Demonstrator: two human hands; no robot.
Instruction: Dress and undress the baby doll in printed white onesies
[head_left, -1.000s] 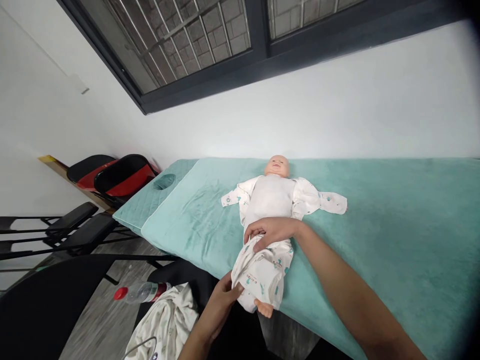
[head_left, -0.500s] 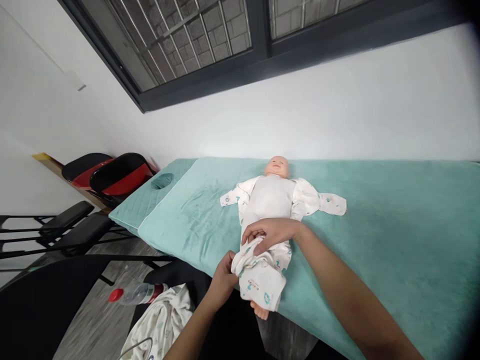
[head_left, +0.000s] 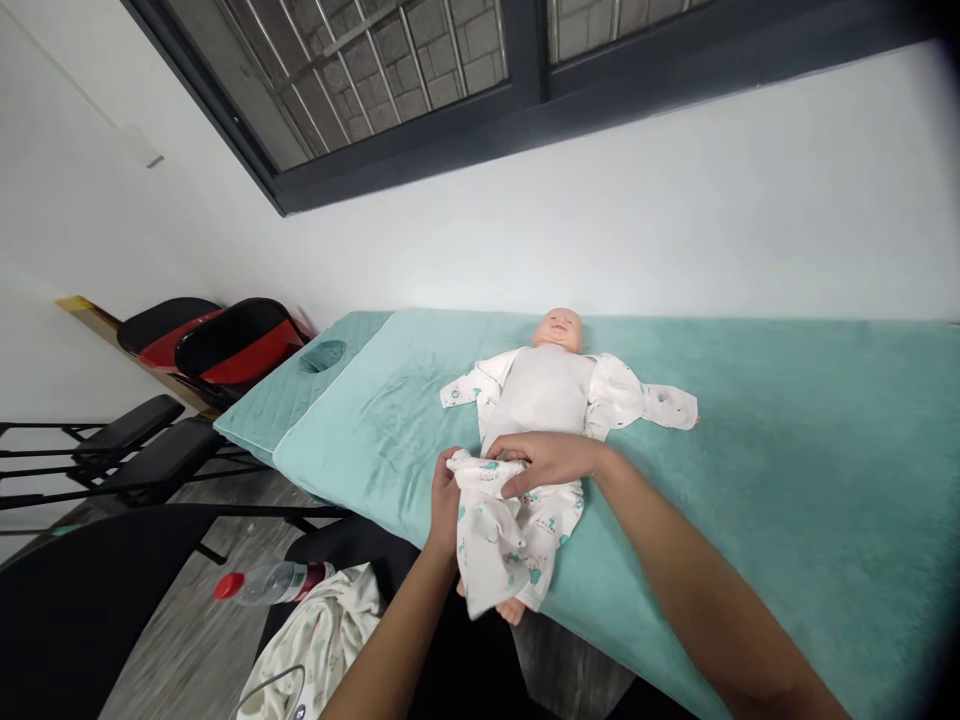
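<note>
A baby doll [head_left: 559, 330] lies on its back on the teal-covered bed [head_left: 787, 450], head toward the wall. White printed sleeves cover its arms, and its chest is plain greyish white. Around its legs are white printed baby trousers [head_left: 551, 520], bunched near the waist. My right hand [head_left: 544, 460] lies across the doll's lower belly, its fingers closed on the trouser cloth. At the doll's left-of-view hip, my left hand [head_left: 445, 500] grips the raised edge of the same trousers; its fingertips are partly hidden by the fabric. Bare toes [head_left: 510, 610] show below the cloth at the bed's front edge.
A red-capped plastic bottle [head_left: 274, 582] and a crumpled printed cloth [head_left: 322, 630] lie on a black chair at lower left. Folding chairs [head_left: 240, 350] stand beyond the bed's left end. Behind the bed is a white wall [head_left: 600, 230] with a barred window.
My left hand has moved up along the doll's leg to hip height, carrying the trouser edge. The loose cloth now hangs down over the legs. My right hand has stayed nearly in place.
</note>
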